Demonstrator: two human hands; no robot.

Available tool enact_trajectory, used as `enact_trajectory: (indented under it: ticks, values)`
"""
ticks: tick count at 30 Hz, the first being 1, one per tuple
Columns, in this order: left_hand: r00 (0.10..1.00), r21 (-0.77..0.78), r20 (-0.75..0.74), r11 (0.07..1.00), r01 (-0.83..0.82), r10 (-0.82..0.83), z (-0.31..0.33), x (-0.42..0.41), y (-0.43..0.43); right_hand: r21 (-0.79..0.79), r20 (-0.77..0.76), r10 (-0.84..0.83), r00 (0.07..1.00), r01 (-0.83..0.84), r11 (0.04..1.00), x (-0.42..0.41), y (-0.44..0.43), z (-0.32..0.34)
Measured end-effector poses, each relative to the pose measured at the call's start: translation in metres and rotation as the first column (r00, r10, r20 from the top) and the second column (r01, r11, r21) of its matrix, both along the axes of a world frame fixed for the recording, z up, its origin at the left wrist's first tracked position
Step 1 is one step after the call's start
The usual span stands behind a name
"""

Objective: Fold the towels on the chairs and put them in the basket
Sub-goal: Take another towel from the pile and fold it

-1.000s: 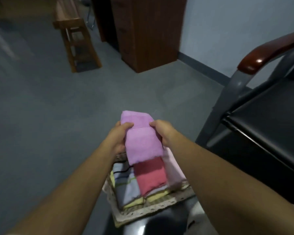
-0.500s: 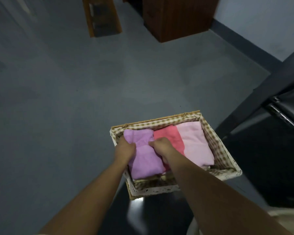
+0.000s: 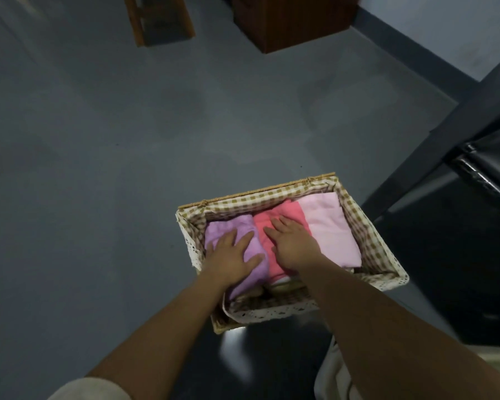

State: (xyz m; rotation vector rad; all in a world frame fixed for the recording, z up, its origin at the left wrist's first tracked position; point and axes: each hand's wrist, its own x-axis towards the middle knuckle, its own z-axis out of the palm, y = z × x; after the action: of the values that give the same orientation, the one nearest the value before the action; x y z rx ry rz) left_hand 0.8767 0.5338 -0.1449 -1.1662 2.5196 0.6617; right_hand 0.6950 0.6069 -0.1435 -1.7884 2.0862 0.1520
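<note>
Now L hand (image 3: 232, 255) presses flat, fingers straight, on purple towel (image 3: 225, 226) at left end of basket (image 3: 257, 195), R hand (image 3: 292, 244) likewise on coral towel (image 3: 295, 210) just beside, long axes near-to-far rim.

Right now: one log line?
left hand: flat on purple towel | right hand: flat on coral towel | pale pink towel: rightmost | container: wicker basket

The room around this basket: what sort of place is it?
Probably an office or waiting room rather than a home laundry: a black chair on a grey metal frame, a dark wooden cabinet by the wall, and a plain grey floor.
</note>
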Motion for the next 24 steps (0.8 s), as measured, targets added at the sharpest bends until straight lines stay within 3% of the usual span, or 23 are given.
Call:
enact_trajectory:
  ticks: [5,8,13,17,24]
  values:
    - [0.919,0.020,0.366,0.989,0.148,-0.145,0.002,-0.002,-0.003,0.036,-0.027,-0.021,0.999,0.022,0.999,-0.004,0.005,0.003]
    - [0.920,0.003,0.369,0.990,0.144,-0.134,-0.001,0.000,0.000,0.055,-0.011,-0.028,1.000,0.029,0.998,0.001,0.004,0.012]
    - [0.997,-0.066,0.076,0.998,-0.011,0.016,0.036,-0.017,-0.015,-0.002,0.126,-0.164,0.978,0.165,0.986,0.000,-0.003,0.050]
    - [0.981,-0.041,-0.170,0.994,-0.105,0.096,0.107,-0.054,-0.037,-0.103,0.163,-0.300,0.940,0.319,0.942,-0.031,-0.011,0.113]
    - [0.907,-0.160,-0.418,0.987,-0.020,-0.049,0.254,-0.152,-0.020,-0.313,0.053,-0.502,0.863,0.492,0.812,-0.121,0.055,0.274]
